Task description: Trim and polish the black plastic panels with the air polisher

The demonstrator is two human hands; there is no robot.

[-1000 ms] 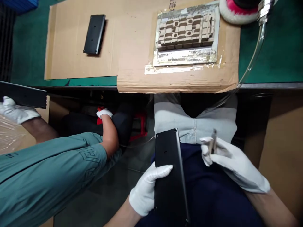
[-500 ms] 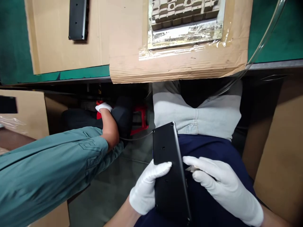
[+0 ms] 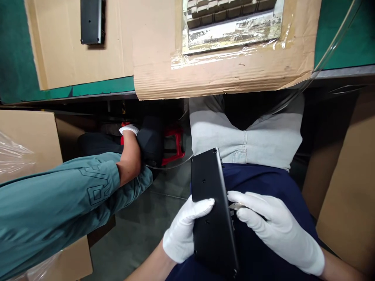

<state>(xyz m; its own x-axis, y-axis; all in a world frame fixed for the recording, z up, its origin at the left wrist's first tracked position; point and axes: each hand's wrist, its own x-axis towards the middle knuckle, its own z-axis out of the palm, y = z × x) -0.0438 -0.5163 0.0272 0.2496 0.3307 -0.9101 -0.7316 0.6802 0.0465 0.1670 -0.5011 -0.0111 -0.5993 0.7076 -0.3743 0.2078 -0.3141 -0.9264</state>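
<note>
A long black metal casing (image 3: 209, 171) with small holes in its face is tilted upright over my lap. My left hand (image 3: 187, 224), in a white glove, grips its left side, the thumb lying across the face. At the casing's right edge, my gloved right hand (image 3: 272, 224) pinches a small pointed metal blade (image 3: 235, 206) between thumb and fingers. The blade's tip meets small parts along that edge; whether it cuts or only touches them I cannot tell. The casing's far side is hidden from me.
A similar black casing (image 3: 91, 23) lies on cardboard on the green table (image 3: 345, 50). Beside it, a worn metal fixture (image 3: 222, 37) is taped down. A co-worker's sleeve (image 3: 67, 195) reaches in from the left, near a red stool (image 3: 175, 144). Cardboard boxes (image 3: 348, 187) stand either side.
My right hand has brought the blade up against the casing's right edge. The view has shifted slightly, and a dark piece at the far left is out of sight.
</note>
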